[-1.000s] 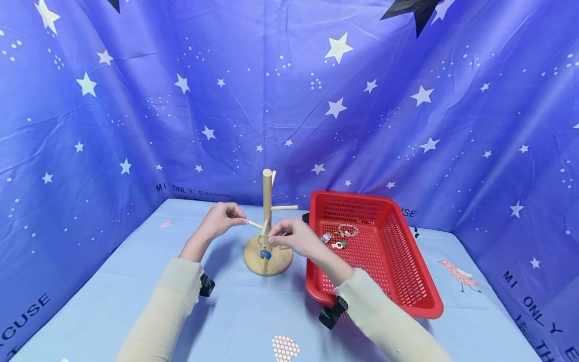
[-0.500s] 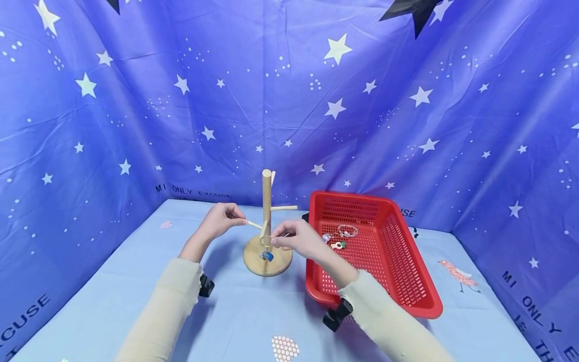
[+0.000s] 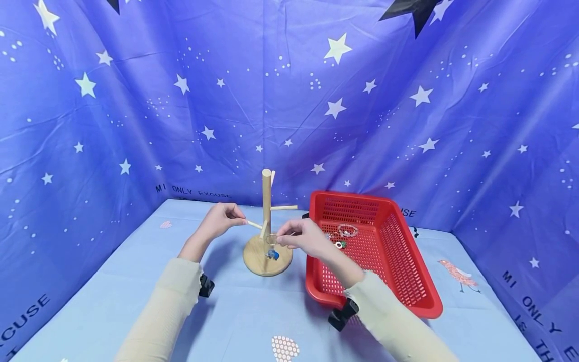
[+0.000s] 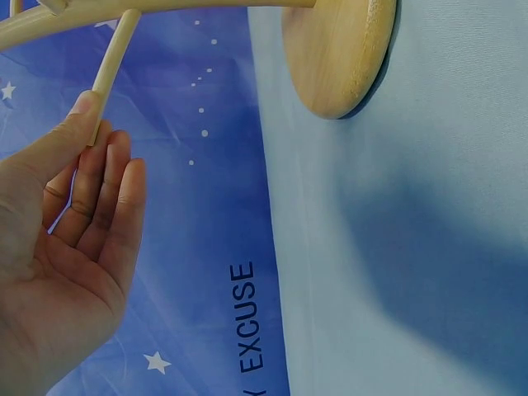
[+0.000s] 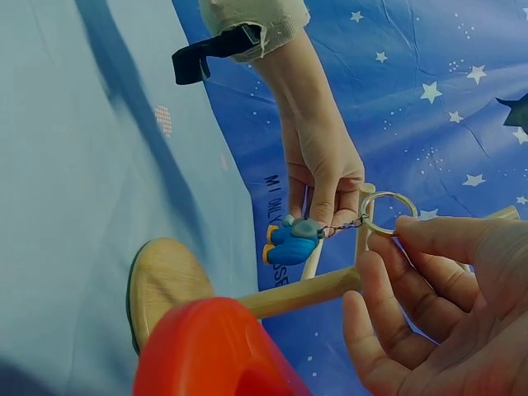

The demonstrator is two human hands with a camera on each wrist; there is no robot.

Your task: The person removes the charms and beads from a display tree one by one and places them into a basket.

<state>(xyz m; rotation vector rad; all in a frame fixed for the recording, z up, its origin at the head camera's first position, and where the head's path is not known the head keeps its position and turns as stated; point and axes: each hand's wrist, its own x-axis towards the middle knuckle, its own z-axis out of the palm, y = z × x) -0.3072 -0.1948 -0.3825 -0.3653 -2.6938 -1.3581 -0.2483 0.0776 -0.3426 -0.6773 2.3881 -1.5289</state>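
My left hand (image 3: 222, 219) pinches the tip of a thin side peg (image 4: 114, 62) on a wooden rack, thumb on one side and fingers on the other. The rack's post (image 3: 267, 193) stands upright on a round base (image 3: 268, 268). With thumb and fingers my right hand (image 3: 302, 236) holds a keychain by its metal ring (image 5: 389, 195). From the ring, on a short chain, hangs a small blue figure (image 5: 293, 241) with yellow-orange ends. In the head view the keychain overlaps the base, just right of the short front peg (image 3: 264, 230).
A red perforated basket (image 3: 422, 281) stands right of the rack, under my right forearm. Inside lie a beaded bracelet (image 3: 348, 231) and a white-and-green charm (image 3: 340, 245). Another peg (image 3: 285, 207) juts right from the post. A starry blue curtain (image 3: 289, 100) backs the table.
My right hand has drawn a little to the right with the keychain, its ring moving off from the short front peg. The left hand stays on its peg.
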